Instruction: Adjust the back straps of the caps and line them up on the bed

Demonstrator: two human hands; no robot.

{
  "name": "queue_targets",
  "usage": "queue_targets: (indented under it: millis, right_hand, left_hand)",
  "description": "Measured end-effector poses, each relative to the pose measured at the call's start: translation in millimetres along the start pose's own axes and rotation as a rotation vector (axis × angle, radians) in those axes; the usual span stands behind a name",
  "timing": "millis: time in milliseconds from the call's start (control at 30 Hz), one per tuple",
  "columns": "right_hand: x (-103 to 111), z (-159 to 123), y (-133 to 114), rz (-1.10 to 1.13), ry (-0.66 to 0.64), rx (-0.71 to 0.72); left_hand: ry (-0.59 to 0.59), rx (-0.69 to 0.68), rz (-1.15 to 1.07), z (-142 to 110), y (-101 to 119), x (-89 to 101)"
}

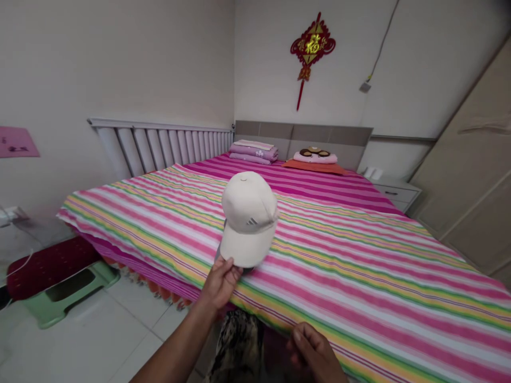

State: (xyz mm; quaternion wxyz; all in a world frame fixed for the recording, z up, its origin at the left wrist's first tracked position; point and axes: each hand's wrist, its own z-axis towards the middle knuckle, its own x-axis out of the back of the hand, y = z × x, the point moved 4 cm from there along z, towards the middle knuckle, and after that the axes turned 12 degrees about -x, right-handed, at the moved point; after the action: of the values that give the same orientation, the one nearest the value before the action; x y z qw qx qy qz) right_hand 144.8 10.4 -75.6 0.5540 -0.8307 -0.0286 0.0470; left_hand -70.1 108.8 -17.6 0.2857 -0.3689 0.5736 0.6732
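A white baseball cap [250, 205] with a small grey three-stripe logo is in the middle of the head view, above the striped bedspread. My left hand [222, 280] grips it by the front of its brim, thumb on top. Something grey and dark shows along the left side and under the brim; what it is I cannot make out. By the near edge of the bed is my right hand [313, 351], its fingers curled in loosely with nothing visible in them. It is apart from the cap.
The bed's striped bedspread [339, 276] spreads before me. Folded purple bedding [254, 153] and a pink folded item [315, 157] lie by the headboard [335, 139]. A green stool [54, 303] with a red top stands left, a white nightstand [397, 192] right.
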Motion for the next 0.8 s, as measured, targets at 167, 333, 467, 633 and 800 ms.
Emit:
queue_targets:
  millis: [167,333,467,633,800]
  right_hand:
    - [10,-3,-58,0.228,-0.044,0.209]
    - [14,-5,-87,0.531,-0.019,0.226]
    - [13,-8,-73,0.591,0.020,0.171]
    - [17,-20,-61,0.555,-0.011,0.171]
    - [24,-35,-53,0.463,-0.012,0.115]
  left_hand:
    - [-0.148,0.257,-0.004,-60,-50,16.7]
    - [-0.379,0.517,0.015,-110,-83,32.0]
    - [-0.377,0.579,-0.028,-111,-83,45.1]
    - [-0.281,0.570,-0.025,-78,-76,48.6]
    - [-0.158,0.626,0.064,-57,-64,28.8]
